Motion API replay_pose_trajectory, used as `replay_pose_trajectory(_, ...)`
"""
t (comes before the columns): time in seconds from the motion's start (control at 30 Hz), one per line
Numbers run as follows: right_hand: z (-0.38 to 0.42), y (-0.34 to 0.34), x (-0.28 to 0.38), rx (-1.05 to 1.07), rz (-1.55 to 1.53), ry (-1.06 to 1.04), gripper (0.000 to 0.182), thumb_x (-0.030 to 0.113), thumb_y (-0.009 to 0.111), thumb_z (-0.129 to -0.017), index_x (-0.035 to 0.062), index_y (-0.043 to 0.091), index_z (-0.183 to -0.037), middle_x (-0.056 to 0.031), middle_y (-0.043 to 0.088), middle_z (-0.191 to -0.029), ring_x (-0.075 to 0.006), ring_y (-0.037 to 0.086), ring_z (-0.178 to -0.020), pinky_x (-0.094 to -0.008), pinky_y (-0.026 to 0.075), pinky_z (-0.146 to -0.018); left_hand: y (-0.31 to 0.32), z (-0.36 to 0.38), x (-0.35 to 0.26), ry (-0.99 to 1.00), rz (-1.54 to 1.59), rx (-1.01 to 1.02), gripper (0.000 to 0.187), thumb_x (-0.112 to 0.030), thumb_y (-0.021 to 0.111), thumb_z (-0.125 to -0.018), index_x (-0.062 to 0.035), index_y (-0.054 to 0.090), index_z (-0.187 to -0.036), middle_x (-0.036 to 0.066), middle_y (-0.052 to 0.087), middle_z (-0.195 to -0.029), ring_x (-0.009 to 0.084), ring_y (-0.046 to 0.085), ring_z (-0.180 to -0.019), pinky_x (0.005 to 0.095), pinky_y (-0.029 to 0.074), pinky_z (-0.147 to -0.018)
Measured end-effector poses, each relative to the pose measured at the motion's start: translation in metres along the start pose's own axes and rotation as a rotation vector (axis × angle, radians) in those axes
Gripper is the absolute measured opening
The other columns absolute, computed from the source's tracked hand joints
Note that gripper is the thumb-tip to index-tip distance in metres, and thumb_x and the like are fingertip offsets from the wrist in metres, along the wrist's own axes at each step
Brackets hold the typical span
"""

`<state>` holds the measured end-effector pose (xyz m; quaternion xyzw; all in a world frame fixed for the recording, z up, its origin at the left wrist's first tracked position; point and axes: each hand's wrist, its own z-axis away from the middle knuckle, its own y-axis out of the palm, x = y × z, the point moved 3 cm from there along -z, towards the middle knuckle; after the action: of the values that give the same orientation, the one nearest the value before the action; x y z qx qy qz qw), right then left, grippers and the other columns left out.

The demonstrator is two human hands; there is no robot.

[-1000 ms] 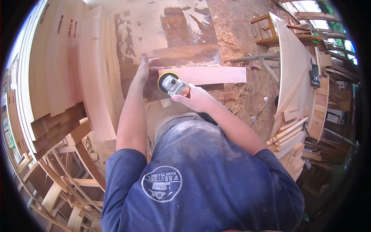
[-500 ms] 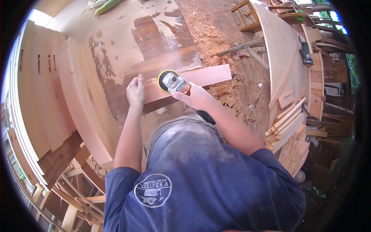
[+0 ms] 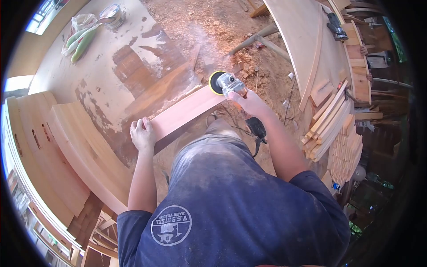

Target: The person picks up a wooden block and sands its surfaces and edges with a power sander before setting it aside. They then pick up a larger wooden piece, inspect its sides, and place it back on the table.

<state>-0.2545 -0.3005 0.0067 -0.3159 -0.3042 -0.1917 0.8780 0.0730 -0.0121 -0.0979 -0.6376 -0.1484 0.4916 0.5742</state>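
Observation:
My right hand (image 3: 251, 104) is wrapped round the body of an angle grinder (image 3: 230, 83) fitted with a yellow-rimmed black sanding disc (image 3: 216, 83). The disc is at the far right end of a pinkish wooden board (image 3: 184, 111), and pale dust hangs beyond it. At the board's left end, my left hand (image 3: 143, 135) grips the edge, its fingertips on top and the thumb partly hidden. The board lies along the near edge of a worn, dusty work table (image 3: 142, 100).
On the table's far left lie green vegetables (image 3: 83, 43) beside a plastic tub (image 3: 111, 17). Large planks (image 3: 84, 142) stand at the left. A second table (image 3: 300, 40) bears a power tool (image 3: 336, 27); wood strips (image 3: 327, 129) are stacked nearby. Shavings (image 3: 195, 22) cover the ground.
The grinder has moved from the middle of the board to its right end. My left hand still holds the left end, and the board appears more slanted as the view has shifted.

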Motion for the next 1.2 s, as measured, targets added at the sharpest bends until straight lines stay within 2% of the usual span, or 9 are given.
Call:
replay_pose_trajectory(0.23, 0.006, -0.010, -0.028, -0.033, -0.162, -0.004, 0.081, 0.071, 0.072, -0.096, -0.0004, 0.070, -0.136, -0.0132, 0.076, -0.114, -0.0206, 0.072, -0.103, -0.0362, 0.055, -0.092, -0.001, 0.000, -0.001, -0.018, 0.002, 0.002, 0.042, -0.042, 0.054, -0.112, -0.0059, 0.075, -0.105, 0.014, 0.068, -0.112, 0.0384, 0.063, -0.115, 0.0518, 0.052, -0.100)
replay_pose_trajectory(0.4, 0.037, 0.046, 0.016, 0.184, 0.226, -0.001, 0.094, 0.074, 0.074, -0.091, -0.0055, 0.062, -0.140, -0.0218, 0.078, -0.117, -0.0360, 0.076, -0.114, -0.0427, 0.058, -0.100, -0.005, 0.001, -0.004, -0.059, -0.018, 0.039, 0.043, -0.043, 0.053, -0.112, -0.0068, 0.076, -0.107, 0.014, 0.068, -0.114, 0.0378, 0.064, -0.114, 0.0512, 0.052, -0.100)
replay_pose_trajectory(0.57, 0.046, 0.026, 0.015, 0.135, 0.188, 0.032, 0.097, 0.077, 0.073, -0.090, -0.0082, 0.063, -0.137, -0.0235, 0.078, -0.115, -0.0367, 0.077, -0.112, -0.0442, 0.059, -0.099, -0.001, 0.000, -0.002, -0.021, -0.070, 0.018, 0.042, -0.044, 0.053, -0.112, -0.0097, 0.077, -0.110, 0.014, 0.068, -0.116, 0.0383, 0.064, -0.115, 0.0509, 0.051, -0.100)
replay_pose_trajectory(0.63, 0.034, 0.005, -0.016, -0.006, 0.167, 0.098, 0.089, 0.076, 0.073, -0.091, -0.0038, 0.070, -0.130, -0.0227, 0.079, -0.114, -0.0354, 0.077, -0.112, -0.0461, 0.059, -0.098, 0.002, -0.001, 0.004, 0.016, -0.103, -0.009, 0.039, -0.043, 0.053, -0.112, -0.0116, 0.077, -0.110, 0.013, 0.069, -0.120, 0.0373, 0.063, -0.118, 0.0519, 0.049, -0.102)
replay_pose_trajectory(0.73, 0.035, -0.037, -0.052, -0.286, -0.167, -0.043, 0.057, 0.059, 0.076, -0.096, 0.0025, 0.075, -0.098, -0.0020, 0.069, -0.070, -0.0150, 0.066, -0.061, -0.0326, 0.051, -0.060, -0.007, 0.005, -0.015, 0.047, -0.291, -0.107, 0.033, -0.042, 0.059, -0.108, -0.0153, 0.077, -0.115, 0.011, 0.068, -0.127, 0.0348, 0.060, -0.126, 0.0542, 0.044, -0.108)
replay_pose_trajectory(0.8, 0.027, -0.049, -0.084, -0.311, -0.490, 0.024, 0.038, 0.039, 0.083, -0.097, 0.0034, 0.073, -0.104, -0.0016, 0.067, -0.070, -0.0151, 0.067, -0.059, -0.0307, 0.052, -0.057, -0.010, 0.008, -0.037, 0.177, -0.272, -0.212, 0.029, -0.040, 0.068, -0.102, -0.0179, 0.074, -0.120, 0.009, 0.067, -0.131, 0.0323, 0.056, -0.133, 0.0560, 0.039, -0.112)
replay_pose_trajectory(0.9, 0.048, -0.047, -0.054, -0.389, -0.720, 0.030, 0.032, 0.028, 0.084, -0.097, 0.0039, 0.071, -0.112, -0.0039, 0.069, -0.074, -0.0152, 0.068, -0.062, -0.0288, 0.054, -0.058, -0.004, 0.018, -0.118, 0.333, 0.088, 0.128, 0.033, -0.035, 0.076, -0.096, -0.0145, 0.072, -0.121, 0.012, 0.072, -0.124, 0.0337, 0.066, -0.121, 0.0469, 0.050, -0.108)
replay_pose_trajectory(1.03, 0.055, -0.040, -0.005, -0.410, -0.693, -0.103, 0.029, 0.024, 0.084, -0.097, 0.0037, 0.070, -0.113, -0.0057, 0.071, -0.080, -0.0155, 0.069, -0.065, -0.0294, 0.055, -0.059, 0.031, 0.062, -0.229, 0.229, 0.657, 1.148, 0.088, -0.063, 0.078, -0.096, -0.0061, 0.053, -0.158, 0.022, 0.070, -0.140, 0.0324, 0.065, -0.134, 0.0449, 0.049, -0.117)
replay_pose_trajectory(1.2, 0.060, -0.008, 0.042, -0.267, -0.813, -0.280, 0.030, 0.016, 0.081, -0.097, 0.0019, 0.069, -0.120, -0.0054, 0.071, -0.085, -0.0154, 0.070, -0.074, -0.0311, 0.056, -0.067, 0.035, 0.105, -0.261, 0.212, 0.896, 1.561, 0.087, -0.056, 0.086, -0.093, 0.0003, 0.055, -0.151, 0.013, 0.071, -0.131, 0.0234, 0.066, -0.125, 0.0406, 0.050, -0.112)
